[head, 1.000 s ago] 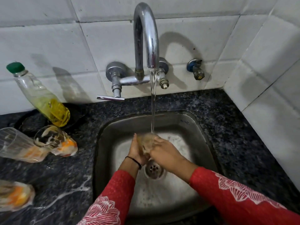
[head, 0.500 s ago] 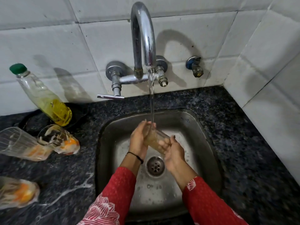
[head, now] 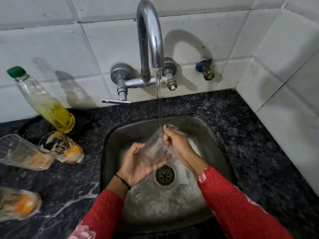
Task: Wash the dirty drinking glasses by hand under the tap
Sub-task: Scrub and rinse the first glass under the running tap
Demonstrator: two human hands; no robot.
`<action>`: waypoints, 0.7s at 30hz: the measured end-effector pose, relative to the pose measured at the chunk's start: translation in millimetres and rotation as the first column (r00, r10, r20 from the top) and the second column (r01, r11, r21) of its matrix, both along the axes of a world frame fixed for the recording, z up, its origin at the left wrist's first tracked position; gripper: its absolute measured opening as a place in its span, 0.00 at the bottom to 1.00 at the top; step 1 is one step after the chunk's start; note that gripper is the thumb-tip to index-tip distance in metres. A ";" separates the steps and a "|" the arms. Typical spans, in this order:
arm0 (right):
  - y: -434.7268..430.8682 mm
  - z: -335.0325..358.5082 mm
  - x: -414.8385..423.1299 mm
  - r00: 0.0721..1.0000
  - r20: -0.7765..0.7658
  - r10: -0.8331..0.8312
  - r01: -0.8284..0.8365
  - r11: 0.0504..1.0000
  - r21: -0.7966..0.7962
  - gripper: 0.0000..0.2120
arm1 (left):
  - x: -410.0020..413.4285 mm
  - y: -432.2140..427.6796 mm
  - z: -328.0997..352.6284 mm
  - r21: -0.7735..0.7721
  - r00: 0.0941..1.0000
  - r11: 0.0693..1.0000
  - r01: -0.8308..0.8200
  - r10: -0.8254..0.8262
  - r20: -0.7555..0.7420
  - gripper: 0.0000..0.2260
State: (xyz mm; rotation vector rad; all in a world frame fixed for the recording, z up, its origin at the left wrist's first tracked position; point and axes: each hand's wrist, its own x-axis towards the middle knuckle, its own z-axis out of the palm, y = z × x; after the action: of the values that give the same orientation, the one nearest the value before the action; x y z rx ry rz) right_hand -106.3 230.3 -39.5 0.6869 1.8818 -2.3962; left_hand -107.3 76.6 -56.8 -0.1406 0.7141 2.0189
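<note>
Glass: a clear, smooth-walled tumbler, blurred by running water, was held over the sink, just above the drain.
Axis: and there it lay tilted, its long axis running from the base, low and near in the left palm, up and away to the mouth, right under the stream!
Left hand: the left hand was palm up, fingers loosely curled under the lower end, cradling it.
Right hand: the right hand had its fingers bent tight at the rim, pinching the upper edge.
Tap: a shiny chrome gooseneck tap arched from the white tiled wall.
Water: a thin clear water stream struck the rim by the right fingers.
Sink: a dull steel, rounded-square basin, wet and frothy around the round perforated drain.
Counter: dark speckled stone counter, streaked with pale spill at the left.
Waiting: a ribbed glass, a smeared glass and a third glass all lay on their sides, with orange residue inside.
Bottle: a clear bottle, green-capped, with yellow liquid low down.
</note>
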 end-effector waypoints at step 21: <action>9.6 35.6 -19.9 0.929 0.102 0.356 -0.364 0.822 0.437 0.19 | -1.7 22.5 41.1 -0.537 0.933 0.843 0.032 -0.217 -0.286 0.20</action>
State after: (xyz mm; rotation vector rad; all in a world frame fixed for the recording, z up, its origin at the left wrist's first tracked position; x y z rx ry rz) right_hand -126.2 239.9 -3.9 0.3077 2.3354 -1.7358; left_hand -109.0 99.1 -15.8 -0.0608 1.4569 1.6878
